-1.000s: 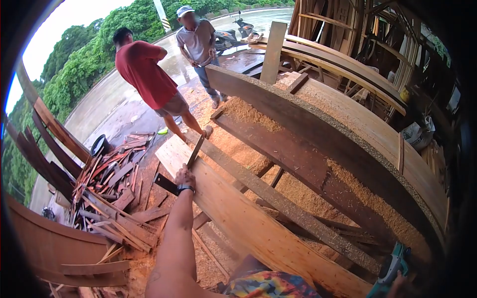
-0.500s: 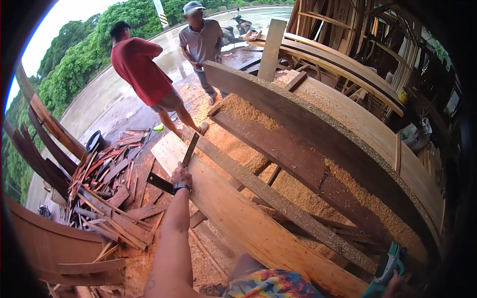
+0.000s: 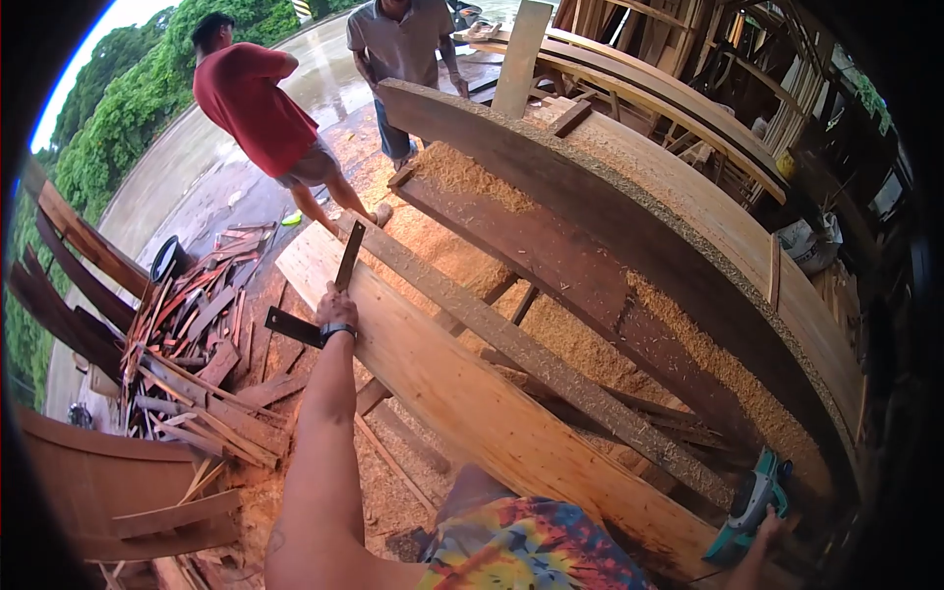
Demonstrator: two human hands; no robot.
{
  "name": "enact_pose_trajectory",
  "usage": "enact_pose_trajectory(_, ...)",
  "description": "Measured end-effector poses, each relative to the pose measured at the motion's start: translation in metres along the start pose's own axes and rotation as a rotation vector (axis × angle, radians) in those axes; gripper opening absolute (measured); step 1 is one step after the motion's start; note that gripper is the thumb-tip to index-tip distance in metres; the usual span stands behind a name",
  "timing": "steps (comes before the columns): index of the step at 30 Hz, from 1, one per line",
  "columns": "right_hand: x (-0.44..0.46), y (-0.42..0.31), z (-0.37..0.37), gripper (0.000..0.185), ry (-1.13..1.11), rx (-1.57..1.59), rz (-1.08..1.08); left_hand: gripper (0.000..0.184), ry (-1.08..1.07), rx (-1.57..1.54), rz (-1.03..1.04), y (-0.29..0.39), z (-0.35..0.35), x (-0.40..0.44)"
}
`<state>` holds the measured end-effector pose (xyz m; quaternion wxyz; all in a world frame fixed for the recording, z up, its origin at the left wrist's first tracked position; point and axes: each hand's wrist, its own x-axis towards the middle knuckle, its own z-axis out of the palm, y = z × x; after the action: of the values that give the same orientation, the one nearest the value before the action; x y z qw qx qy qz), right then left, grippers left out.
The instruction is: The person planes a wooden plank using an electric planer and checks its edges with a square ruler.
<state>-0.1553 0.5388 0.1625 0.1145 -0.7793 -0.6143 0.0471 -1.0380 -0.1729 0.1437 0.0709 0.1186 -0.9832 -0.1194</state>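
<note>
My left hand (image 3: 336, 309), with a dark band at the wrist, is closed around a dark L-shaped carpenter's square (image 3: 349, 256) at the far left edge of a long pale plank (image 3: 433, 379). One arm of the square lies over the plank, while the other sticks out to the left. At the lower right, my right hand (image 3: 770, 529) is wrapped around a teal and grey power tool, which looks like an electric planer (image 3: 747, 503). It sits by the near right end of the plank. Its underside is hidden.
A narrow, shavings-dusted board (image 3: 511, 339) lies beside the plank. Beyond it are a dark red board (image 3: 551, 261) and a curved dark board (image 3: 590, 187) standing on edge. Scrap wood (image 3: 211, 324) is piled left. Two people, in a red shirt (image 3: 258, 108) and a grey shirt (image 3: 398, 44), stand ahead.
My view has tilted, so the whole scene sits higher and slightly left. Both hands keep their holds. The person in the grey shirt appears nearer to the curved board.
</note>
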Motion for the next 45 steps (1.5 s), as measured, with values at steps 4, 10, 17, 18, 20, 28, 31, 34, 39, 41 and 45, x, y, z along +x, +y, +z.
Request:
enact_pose_trajectory(4,-0.041,-0.040,-0.031,0.062,-0.001,0.011,-0.007,0.027,-0.039,-0.008,-0.022,-0.002,0.002,0.006)
enact_pose_trajectory(10,0.020,0.002,0.006,0.056,0.014,-0.015,0.108,0.030,-0.058,0.045,-0.040,-0.006,0.010,0.009)
enact_pose_trajectory(17,-0.029,-0.043,-0.033,0.056,-0.022,-0.028,0.153,0.028,-0.025,0.033,-0.024,-0.003,0.007,0.003)
enact_pose_trajectory(18,-0.022,-0.035,-0.030,0.055,-0.006,-0.026,0.150,0.027,-0.014,0.029,-0.017,-0.001,0.003,0.001)
enact_pose_trajectory(20,-0.022,-0.034,-0.013,0.059,0.068,-0.075,0.032,0.026,-0.040,-0.012,-0.030,0.000,0.001,0.003)
enact_pose_trajectory(28,-0.004,-0.006,0.004,0.066,0.055,-0.053,-0.085,0.028,-0.018,-0.022,-0.008,0.000,-0.001,-0.002)
enact_pose_trajectory(31,-0.008,-0.009,0.004,0.064,0.070,0.011,-0.048,0.025,-0.029,-0.009,-0.023,0.002,-0.004,-0.004)
enact_pose_trajectory(34,-0.013,-0.013,0.002,0.058,0.109,0.015,-0.037,0.025,-0.035,0.006,-0.033,0.002,-0.002,-0.001)
enact_pose_trajectory(39,0.001,0.005,0.014,0.050,0.097,0.157,-0.139,0.025,-0.033,-0.016,-0.041,0.000,0.001,0.001)
enact_pose_trajectory(41,-0.005,0.003,0.010,0.048,0.121,0.168,-0.138,0.025,-0.023,-0.006,-0.034,-0.002,-0.003,-0.004)
enact_pose_trajectory(45,-0.016,-0.008,0.003,0.049,0.175,0.029,-0.078,0.024,0.007,-0.011,-0.004,-0.001,0.004,-0.001)
